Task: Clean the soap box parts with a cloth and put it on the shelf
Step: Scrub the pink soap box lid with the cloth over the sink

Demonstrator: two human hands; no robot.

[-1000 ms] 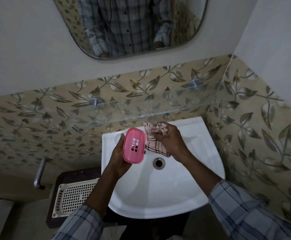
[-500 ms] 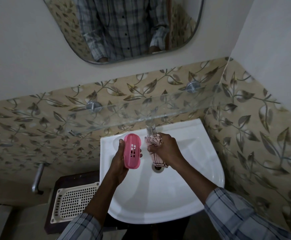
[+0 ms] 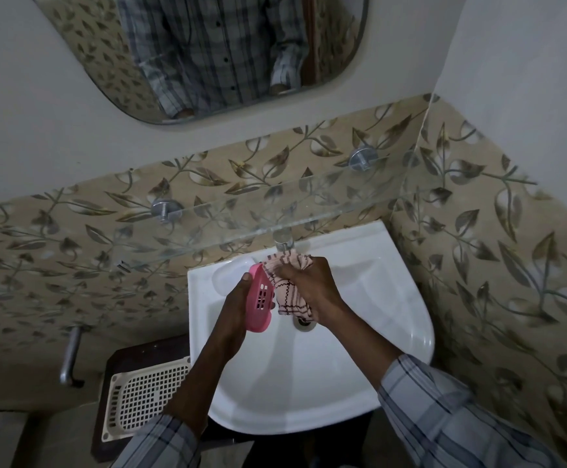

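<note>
Nearest, the sink (image 3: 309, 423) sits under both forearms, so drips and dirt would fall into the bowl rather than onto the floor. To its left a white basket (image 3: 143, 400) lies on a dark stand, out of the way.

Over the drain (image 3: 304, 324) the left hand (image 3: 236, 309) grips the pink part (image 3: 258, 300) of the soap box, fingers curled round its back and edge. It is held on edge, slotted face turned toward the other hand, which I judge is meant to bare that face for wiping. The right hand (image 3: 312, 285) bunches the cloth (image 3: 289, 292) in curled fingers and presses the wad against that face; a loose end hangs toward the drain. Wadding it likely gives a firm pad for the slots.

Just beyond, the tap (image 3: 284, 244) stands close behind the cloth; whether water runs I cannot tell. Above it the glass shelf (image 3: 241, 217) carries nothing I can see, so the wiping seems under way and the placing not yet done. Farthest, the mirror (image 3: 208, 45) shows a checked shirt.
</note>
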